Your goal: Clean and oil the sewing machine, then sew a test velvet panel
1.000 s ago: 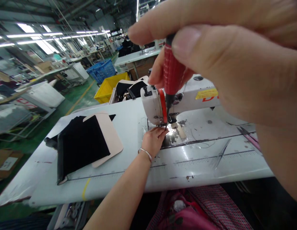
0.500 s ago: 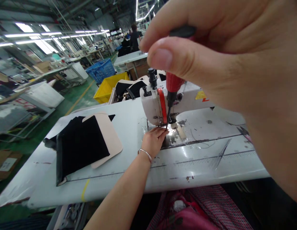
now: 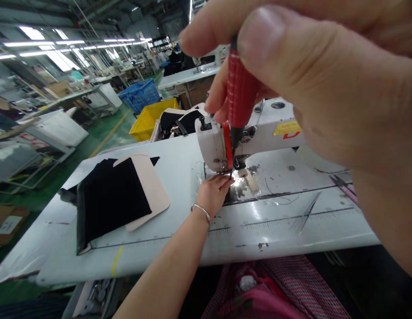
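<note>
At the sewing machine (image 3: 275, 130), my right hand (image 3: 312, 84) pinches a red-handled screwdriver (image 3: 240, 93); my empty left hand (image 3: 212, 195) rests just beside its tip.

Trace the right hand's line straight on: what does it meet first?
The right hand grips a red-handled screwdriver, whose tip would lead; first contact looks like the sewing machine's presser foot, though depth is unclear and the left hand's fingertips lie close beside.
</note>
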{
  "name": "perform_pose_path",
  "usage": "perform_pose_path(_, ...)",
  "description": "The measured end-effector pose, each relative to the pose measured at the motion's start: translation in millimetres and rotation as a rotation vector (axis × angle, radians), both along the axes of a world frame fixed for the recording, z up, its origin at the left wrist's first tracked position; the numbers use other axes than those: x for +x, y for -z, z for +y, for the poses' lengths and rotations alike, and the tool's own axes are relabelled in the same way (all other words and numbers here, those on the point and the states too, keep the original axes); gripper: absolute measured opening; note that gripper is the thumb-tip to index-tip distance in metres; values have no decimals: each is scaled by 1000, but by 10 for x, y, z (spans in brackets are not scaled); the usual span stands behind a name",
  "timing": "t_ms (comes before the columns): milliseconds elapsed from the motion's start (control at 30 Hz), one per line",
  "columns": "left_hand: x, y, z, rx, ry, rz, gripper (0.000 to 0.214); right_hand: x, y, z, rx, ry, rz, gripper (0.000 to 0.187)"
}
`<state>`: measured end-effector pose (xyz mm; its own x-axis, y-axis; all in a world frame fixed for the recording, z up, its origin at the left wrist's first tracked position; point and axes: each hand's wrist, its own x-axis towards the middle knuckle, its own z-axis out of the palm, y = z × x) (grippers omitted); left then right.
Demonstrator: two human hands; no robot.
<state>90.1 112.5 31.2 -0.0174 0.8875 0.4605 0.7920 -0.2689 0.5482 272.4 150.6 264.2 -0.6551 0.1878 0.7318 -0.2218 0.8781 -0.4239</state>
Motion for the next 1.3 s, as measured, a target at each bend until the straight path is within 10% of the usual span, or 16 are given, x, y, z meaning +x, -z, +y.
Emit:
perform_pose_path(167, 3, 2, 2, 6, 6, 9, 16, -33, 27, 40, 195, 230, 59, 94)
perform_pose_path(333, -6, 16, 8, 15, 14, 13, 16, -34, 19, -46, 14, 254, 10, 109)
perform_pose_path(533, -14, 31, 12, 21, 27, 21, 16, -50, 41, 26, 85, 292, 47, 68)
perform_pose_path(733, -6, 20, 6, 13, 30, 15, 16, -174, -8, -95, -204, 343, 158, 103)
perform_pose_path(867, -4, 11, 1, 15, 23, 14, 15, -64, 26, 1, 29, 163, 107, 91)
perform_pose_path(1100, -16, 20, 4, -4, 10, 10, 17, -56, 10, -49, -89, 182, -6, 93)
perform_pose_path(1300, -6, 14, -2, -15, 16, 31, 15, 9, 73, 72, 179, 253, 47, 76)
